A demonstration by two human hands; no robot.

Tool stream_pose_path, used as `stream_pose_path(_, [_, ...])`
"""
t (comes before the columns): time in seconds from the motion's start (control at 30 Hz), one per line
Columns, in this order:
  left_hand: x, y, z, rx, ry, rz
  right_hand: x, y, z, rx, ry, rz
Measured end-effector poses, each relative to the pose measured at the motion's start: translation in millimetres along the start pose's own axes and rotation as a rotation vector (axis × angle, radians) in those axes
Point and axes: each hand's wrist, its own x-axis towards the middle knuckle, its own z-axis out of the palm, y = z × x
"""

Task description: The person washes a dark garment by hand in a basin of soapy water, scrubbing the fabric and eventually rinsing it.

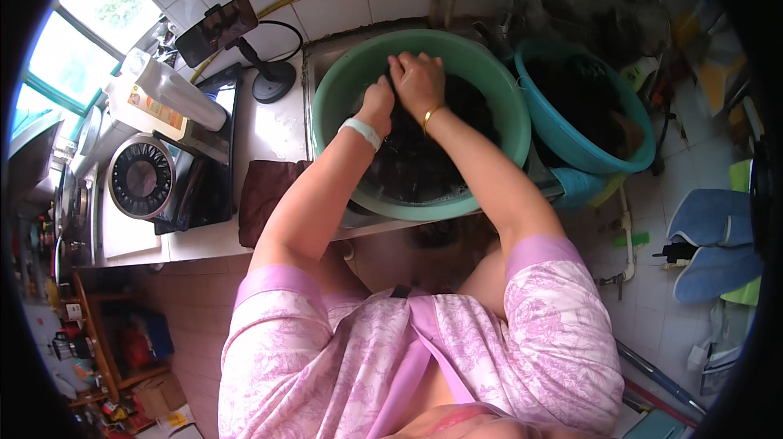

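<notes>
A large green basin stands in the sink with water and dark wet cloth in it. Over its far left part, my left hand is closed in a fist round some of the cloth, a white band at the wrist. Close beside it, slightly farther and to the right, my right hand has its fingers curled on the same dark cloth; a gold bangle circles that wrist. Most of what lies between the fingers is hidden by my hands.
To the right, a blue basin holds more dark cloth. A phone on a stand, a gas stove and a white jug are at the left. Brown cloth lies on the counter's front edge.
</notes>
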Motion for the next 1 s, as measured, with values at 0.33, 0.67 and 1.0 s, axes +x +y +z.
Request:
stream_pose_path(0.33, [-24,48,-59,1.262,0.232,0.897,-9,113,-69,-0.074,-0.768,0.321])
stream_pose_path(0.67, [-2,15,-2,1.126,-0.415,0.962,-7,84,-91,0.316,-0.429,0.165])
stream_pose_path(1.0, [-71,115,-38,0.388,-0.392,0.724,67,-18,-160,0.612,-0.261,-0.012])
